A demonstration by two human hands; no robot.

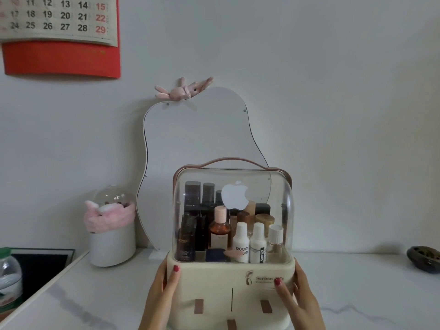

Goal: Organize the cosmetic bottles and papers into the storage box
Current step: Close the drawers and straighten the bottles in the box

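Cream plastic storage box [214,277] stands upright on the table [357,294], bottles [240,241] inside under its clear dome. I see my left hand [162,289] and right hand [295,298] pressed flat against the box's two sides, fingers straight, equally near.

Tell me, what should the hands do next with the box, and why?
Probably let go. The storage box stands on the table with its clear cover down and bottles inside. The left hand and right hand just hold its sides.
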